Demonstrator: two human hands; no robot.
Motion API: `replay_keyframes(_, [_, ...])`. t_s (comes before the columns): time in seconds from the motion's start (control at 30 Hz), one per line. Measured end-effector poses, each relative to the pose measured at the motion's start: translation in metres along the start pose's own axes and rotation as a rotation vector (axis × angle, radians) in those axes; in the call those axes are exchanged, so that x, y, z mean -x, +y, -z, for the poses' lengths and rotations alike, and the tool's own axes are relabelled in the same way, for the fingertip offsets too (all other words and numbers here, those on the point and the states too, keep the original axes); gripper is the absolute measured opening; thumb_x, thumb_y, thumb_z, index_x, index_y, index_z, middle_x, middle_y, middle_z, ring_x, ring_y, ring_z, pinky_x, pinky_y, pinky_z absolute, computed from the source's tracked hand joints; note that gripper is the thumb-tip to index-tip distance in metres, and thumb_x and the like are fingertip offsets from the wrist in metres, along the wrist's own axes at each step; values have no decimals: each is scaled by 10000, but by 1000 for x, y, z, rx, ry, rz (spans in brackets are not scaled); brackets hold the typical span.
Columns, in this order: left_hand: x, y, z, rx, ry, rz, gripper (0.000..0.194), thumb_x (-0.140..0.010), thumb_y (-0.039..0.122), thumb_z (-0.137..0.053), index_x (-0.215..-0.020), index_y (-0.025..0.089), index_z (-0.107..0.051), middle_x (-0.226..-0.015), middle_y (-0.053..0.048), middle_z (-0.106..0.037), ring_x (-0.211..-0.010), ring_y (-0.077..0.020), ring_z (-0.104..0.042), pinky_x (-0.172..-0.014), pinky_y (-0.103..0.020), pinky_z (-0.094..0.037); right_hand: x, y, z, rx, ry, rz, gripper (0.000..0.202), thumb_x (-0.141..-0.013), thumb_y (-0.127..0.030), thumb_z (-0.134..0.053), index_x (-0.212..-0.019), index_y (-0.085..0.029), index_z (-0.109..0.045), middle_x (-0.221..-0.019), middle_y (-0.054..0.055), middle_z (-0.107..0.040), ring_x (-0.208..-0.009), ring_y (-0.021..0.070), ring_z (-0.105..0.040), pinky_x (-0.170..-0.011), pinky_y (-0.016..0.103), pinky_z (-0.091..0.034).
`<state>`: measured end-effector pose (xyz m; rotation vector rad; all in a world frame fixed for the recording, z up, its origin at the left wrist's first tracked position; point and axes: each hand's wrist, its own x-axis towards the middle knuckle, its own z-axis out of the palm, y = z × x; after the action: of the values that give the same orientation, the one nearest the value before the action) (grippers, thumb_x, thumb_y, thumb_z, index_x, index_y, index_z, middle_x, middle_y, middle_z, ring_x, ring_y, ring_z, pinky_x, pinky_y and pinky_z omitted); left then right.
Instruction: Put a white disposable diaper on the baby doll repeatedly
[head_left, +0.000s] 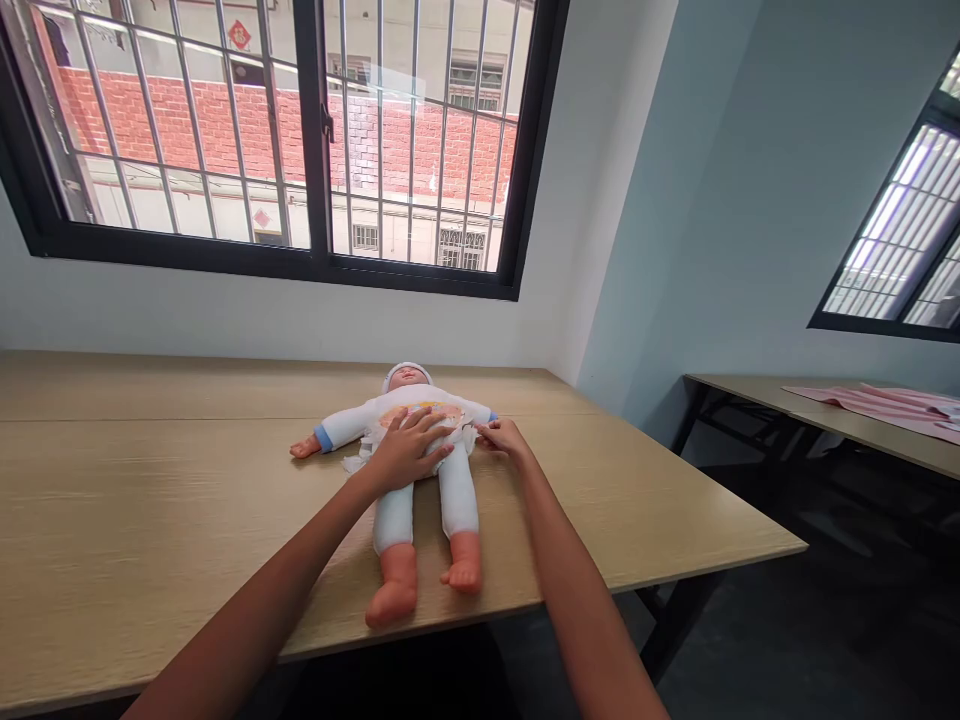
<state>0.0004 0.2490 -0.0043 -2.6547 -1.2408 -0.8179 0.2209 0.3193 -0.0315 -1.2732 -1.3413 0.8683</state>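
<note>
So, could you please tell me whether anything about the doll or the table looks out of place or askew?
Slightly. The doll lies on its back with its feet right at the near table edge. White cloth bunches unevenly at its waist under the left hand, while the right hand touches its side. Nothing looks spilled or damaged.

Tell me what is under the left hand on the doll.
The left hand lies flat on the belly of the doll, over its white suit and some crumpled white cloth. What is directly below the palm is covered.
</note>
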Motion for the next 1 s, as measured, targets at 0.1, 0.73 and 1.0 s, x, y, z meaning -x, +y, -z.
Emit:
replay_keyframes(0.1, [-3,10,3,-31,30,20,436,-942,488,-369,-1335,342,-487,-1396,-45,-506,-1312,-288,-398,-1102,-557,-236,-1,-9,4,-105,-96,-9,343,-667,-396,-777,-618,-112,-591,-507,-6,-549,-462,85,-461,-468,229,-370])
replay_keyframes(0.73, [-23,31,-23,-299,61,-112,400,-982,415,-284,-1091,162,-573,-1212,-118,-600,-1269,-270,-447,-1080,-552,-300,-2,-26,-13,-258,-63,221,297,-731,-389,-666,-906,-172,-564,-664,-19,-618,-602,113,-622,-586,225,-516])
replay_keyframes(1.0, [-24,40,-18,-354,51,-268,372,-981,284,-304,-900,144,-640,-1005,-101,-647,-1039,-229,-568,-1004,-412,-404,-1,-27,-22,-174,-132,308,232,-738,-310,-641,-919,-172,-594,-709,-10,-624,-619,115,-617,-624,249,-521])
